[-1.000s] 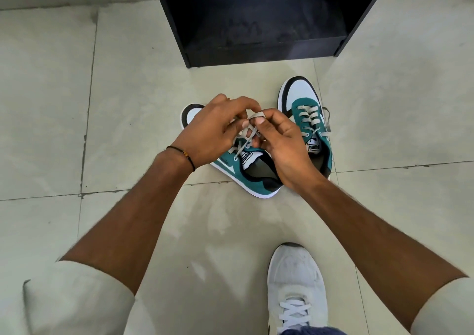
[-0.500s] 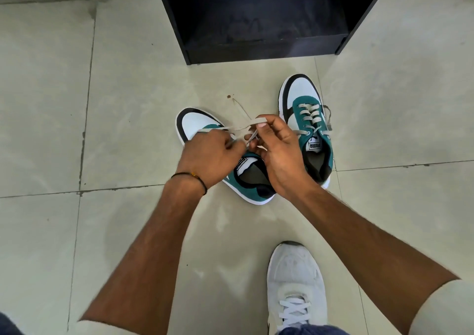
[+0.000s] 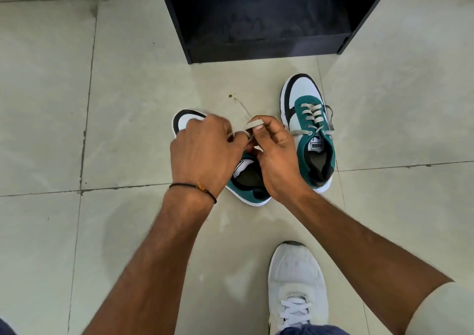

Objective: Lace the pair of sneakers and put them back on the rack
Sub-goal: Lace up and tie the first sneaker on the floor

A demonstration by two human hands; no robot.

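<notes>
Two teal, white and black sneakers stand on the tiled floor. The left sneaker (image 3: 250,183) lies angled under my hands, mostly hidden, with its white toe and teal heel showing. My left hand (image 3: 202,155) grips its grey lace (image 3: 254,123) over the tongue. My right hand (image 3: 275,152) pinches a loop of the same lace between thumb and forefinger. The right sneaker (image 3: 307,126) stands beside them, laced, with its lace ends loose at the sides.
The black rack (image 3: 259,19) stands open on the floor just beyond the sneakers. My own white shoe (image 3: 297,288) is planted near the lower edge. A small brown speck (image 3: 230,95) lies on the tile ahead of the sneakers.
My left hand has moved up and over the left sneaker's toe. My right hand has raised a lace loop. The view has shifted slightly.
</notes>
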